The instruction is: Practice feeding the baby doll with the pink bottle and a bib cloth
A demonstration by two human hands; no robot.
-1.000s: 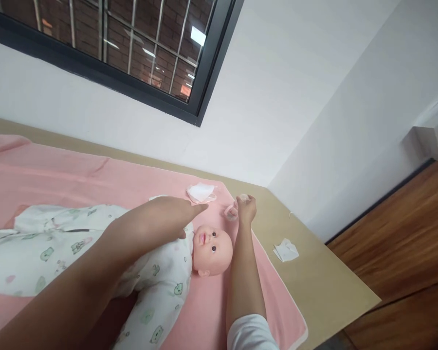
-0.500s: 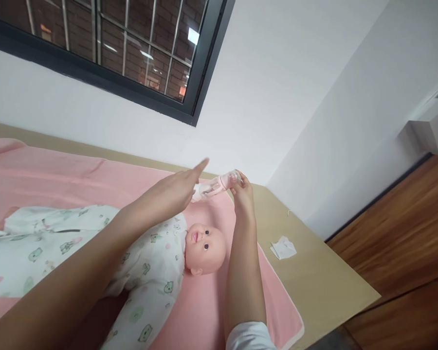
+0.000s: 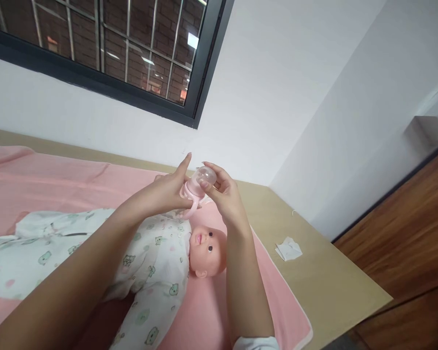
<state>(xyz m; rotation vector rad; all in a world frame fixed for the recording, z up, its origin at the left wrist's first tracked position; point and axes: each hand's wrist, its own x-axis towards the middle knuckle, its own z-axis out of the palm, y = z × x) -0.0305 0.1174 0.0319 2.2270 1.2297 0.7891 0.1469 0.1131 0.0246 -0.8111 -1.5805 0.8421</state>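
Observation:
Both my hands hold a pink baby bottle [image 3: 192, 194] above the doll's head and chest. Its clear domed cap [image 3: 206, 175] faces up and toward me. My left hand [image 3: 170, 190] is wrapped round the bottle's body by its pink handle, with one finger sticking up. Thumb and fingers of my right hand [image 3: 224, 193] are closed round the cap, which sits on the bottle. Below lies a baby doll [image 3: 209, 250] on its back, dressed in a white outfit [image 3: 156, 262] with green animal prints. My left forearm crosses over its body.
A pink blanket [image 3: 200, 311] is spread under the doll on a tan tabletop [image 3: 332, 287]. A crumpled white tissue [image 3: 289, 249] lies at the right. Behind stand a white wall and a dark-framed window [image 3: 190, 114]. Wooden panels [image 3: 405, 233] are beyond the right edge.
The bottle has moved left and tipped from lying sideways to cap-up, facing me. My right hand has come in closer to my left, still on the cap.

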